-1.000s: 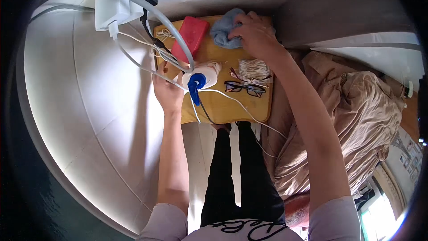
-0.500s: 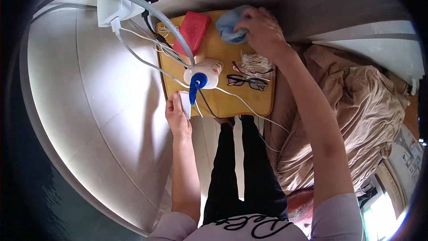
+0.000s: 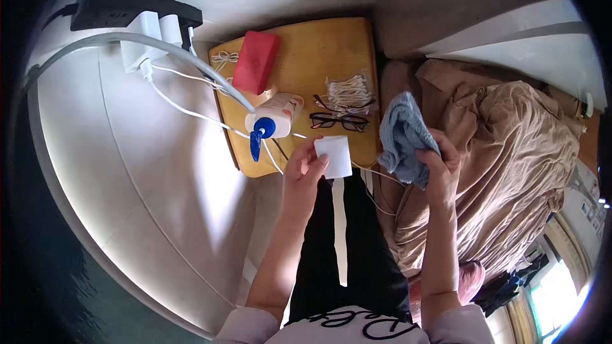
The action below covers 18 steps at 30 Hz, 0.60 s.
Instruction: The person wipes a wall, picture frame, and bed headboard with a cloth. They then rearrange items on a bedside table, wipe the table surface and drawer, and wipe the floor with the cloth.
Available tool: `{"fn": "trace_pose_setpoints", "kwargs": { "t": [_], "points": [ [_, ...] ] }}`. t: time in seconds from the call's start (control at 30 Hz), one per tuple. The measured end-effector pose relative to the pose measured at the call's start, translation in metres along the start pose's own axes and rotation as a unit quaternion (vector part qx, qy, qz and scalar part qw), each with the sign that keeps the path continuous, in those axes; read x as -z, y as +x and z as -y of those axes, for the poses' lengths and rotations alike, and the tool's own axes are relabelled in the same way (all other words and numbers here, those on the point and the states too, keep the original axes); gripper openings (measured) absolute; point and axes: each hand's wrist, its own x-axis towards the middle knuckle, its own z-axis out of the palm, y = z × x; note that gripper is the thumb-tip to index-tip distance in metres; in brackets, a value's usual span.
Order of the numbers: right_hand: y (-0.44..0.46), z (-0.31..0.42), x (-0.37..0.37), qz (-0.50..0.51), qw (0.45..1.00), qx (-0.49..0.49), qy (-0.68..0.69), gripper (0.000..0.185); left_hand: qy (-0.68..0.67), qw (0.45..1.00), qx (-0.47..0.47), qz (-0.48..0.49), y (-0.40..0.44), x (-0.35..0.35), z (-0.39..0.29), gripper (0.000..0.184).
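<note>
My left hand [image 3: 302, 169] pinches a small flat white square [image 3: 335, 157] between thumb and fingers, just past the table's front edge. In my right hand [image 3: 444, 169] is a bunched grey-blue cloth [image 3: 405, 134], gripped at its lower right and lifted beside the table. Closest to my left hand is a white bottle [image 3: 278, 114] with a blue pump top [image 3: 261, 130]. Beyond the hands, black-framed glasses [image 3: 338, 122] rest in front of a clear bag of cotton swabs [image 3: 349, 93]. A red box [image 3: 256, 62] lies farther back on the wooden table [image 3: 319, 44].
A black power strip [image 3: 131, 9] with a white charger [image 3: 141, 41] is at the upper left. A grey curved tube [image 3: 172, 41] arches toward the bottle, and white cables [image 3: 197, 115] cross the table. Brown bedding [image 3: 491, 172] fills the right side.
My right hand has lifted the cloth off the table's back right and brought it nearer, to the right. My left hand has moved right with the white square, which now faces up.
</note>
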Motion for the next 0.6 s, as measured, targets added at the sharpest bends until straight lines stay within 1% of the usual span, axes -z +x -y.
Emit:
{"fn": "trace_pose_setpoints", "kwargs": {
  "t": [0.03, 0.07, 0.1, 0.13, 0.17, 0.2, 0.27, 0.3, 0.4, 0.43, 0.53, 0.57, 0.6],
  "points": [
    [-0.009, -0.011, 0.006, -0.015, 0.999, -0.031, -0.004, 0.032, 0.002, 1.0, 0.001, 0.004, 0.011, -0.011, -0.007, 0.034],
    [-0.02, -0.02, 0.01, -0.016, 0.999, -0.034, 0.0, 0.032, 0.098, 0.989, -0.112, 0.021, 0.022, -0.024, -0.019, 0.033],
    [-0.029, -0.033, 0.014, -0.014, 0.999, -0.017, -0.026, 0.032, 0.189, 0.956, -0.222, 0.043, 0.039, -0.034, -0.025, 0.032],
    [-0.036, -0.04, 0.017, -0.013, 0.999, 0.001, -0.052, 0.031, 0.255, 0.918, -0.302, 0.023, 0.06, -0.044, -0.03, 0.03],
    [-0.041, -0.042, 0.02, -0.019, 0.999, 0.0, -0.051, 0.031, 0.317, 0.87, -0.377, 0.004, 0.079, -0.055, -0.034, 0.029],
    [-0.047, -0.044, 0.022, -0.006, 0.993, 0.022, -0.117, 0.031, 0.318, 0.871, -0.375, 0.01, 0.094, -0.063, -0.041, 0.029],
    [-0.056, -0.049, 0.026, 0.022, 0.967, 0.064, -0.246, 0.03, 0.469, 0.812, -0.345, 0.035, 0.118, -0.072, -0.057, 0.027],
    [-0.062, -0.048, 0.025, 0.017, 0.968, 0.062, -0.244, 0.03, 0.471, 0.811, -0.344, 0.04, 0.126, -0.069, -0.058, 0.027],
    [-0.073, -0.048, 0.02, 0.039, 0.97, 0.016, -0.239, 0.03, 0.62, 0.736, -0.227, 0.151, 0.148, -0.063, -0.051, 0.047],
    [-0.076, -0.05, 0.02, 0.034, 0.971, 0.013, -0.234, 0.03, 0.623, 0.732, -0.227, 0.156, 0.147, -0.063, -0.043, 0.047],
    [-0.082, -0.055, 0.018, 0.039, 0.966, 0.041, -0.254, 0.03, 0.765, 0.557, -0.314, 0.071, 0.125, -0.066, -0.03, 0.064],
    [-0.085, -0.056, 0.017, 0.037, 0.967, 0.039, -0.25, 0.03, 0.767, 0.554, -0.314, 0.075, 0.122, -0.064, -0.025, 0.064],
    [-0.087, -0.057, 0.017, 0.034, 0.968, 0.043, -0.244, 0.031, 0.767, 0.541, -0.337, 0.07, 0.121, -0.06, -0.019, 0.073]
  ]
}}
